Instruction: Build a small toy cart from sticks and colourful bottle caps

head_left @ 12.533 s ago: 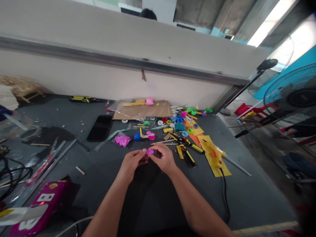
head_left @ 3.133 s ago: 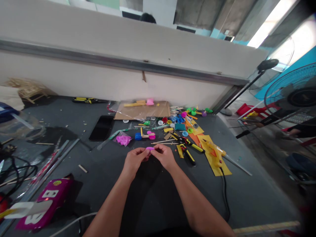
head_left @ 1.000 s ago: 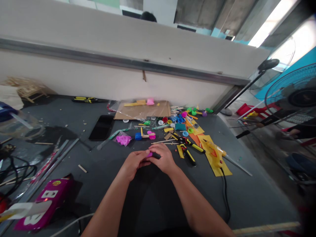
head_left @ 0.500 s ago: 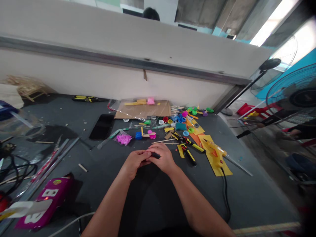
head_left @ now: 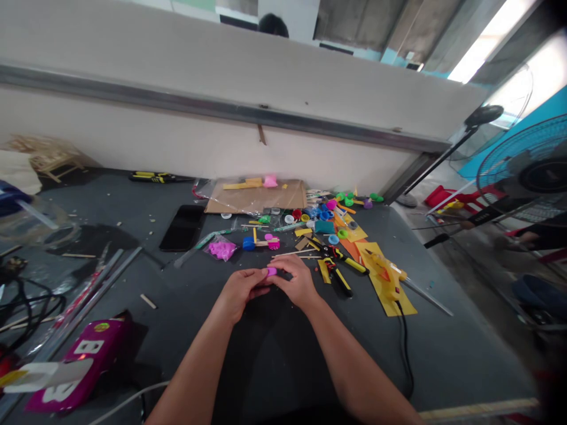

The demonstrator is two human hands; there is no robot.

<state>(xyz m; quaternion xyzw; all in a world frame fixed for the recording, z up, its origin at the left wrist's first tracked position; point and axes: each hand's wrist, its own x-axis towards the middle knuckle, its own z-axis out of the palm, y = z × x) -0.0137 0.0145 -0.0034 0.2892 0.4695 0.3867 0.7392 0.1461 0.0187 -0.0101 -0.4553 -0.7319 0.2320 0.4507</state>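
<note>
A small pink piece, seemingly modelling clay, is pinched between my two hands above the dark table. My left hand closes thumb and fingers on its left side. From the other side, my right hand curls its fingers around it, the thumb meeting the left fingertips. Much of the piece is hidden by the fingers. Just beyond lie a clear bag of pink clay and a small stick-and-clay model with a blue end and a pink end.
Black-and-yellow pliers and a yellow glue gun with a cord lie to the right. Bottle caps and craft sticks clutter the back. A phone rests at left, a purple power strip nearer. A wall panel borders the table.
The pink piece now shows between my fingertips, where a dark gap was before. My right fingers have shifted slightly; both arms stay in nearly the same place.
</note>
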